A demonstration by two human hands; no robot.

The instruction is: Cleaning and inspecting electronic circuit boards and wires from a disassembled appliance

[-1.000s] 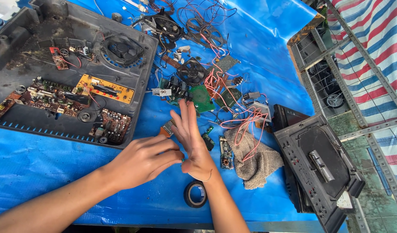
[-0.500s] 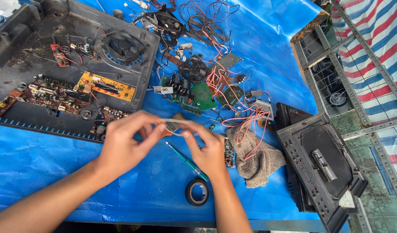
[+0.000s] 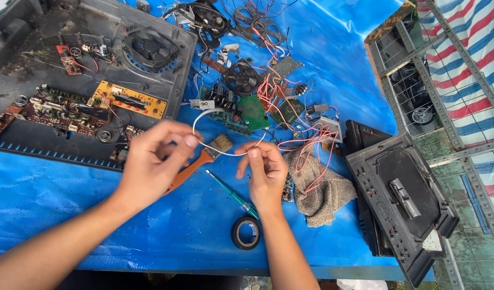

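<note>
Looking down from the head view, both hands work above a table covered by a blue plastic sheet. The left hand has its grip closed on one end of a thin white wire, pinched between thumb and forefinger; the right hand has its grip closed on the other end in the same way. The wire arcs upward between the two pinches, held clear of the clutter so its run can be seen and handled freely. An orange-handled brush lies partly under the left hand, touching or just below the fingers; which cannot be told. A green-handled screwdriver lies just beside the right wrist, and a roll of black tape sits near the table's front edge, both within easy reach. Beyond the hands lie a green circuit board, a small black fan and red wires. An opened grey casing with boards occupies the left; a grey rag and a dark device housing lie to the right.
</note>
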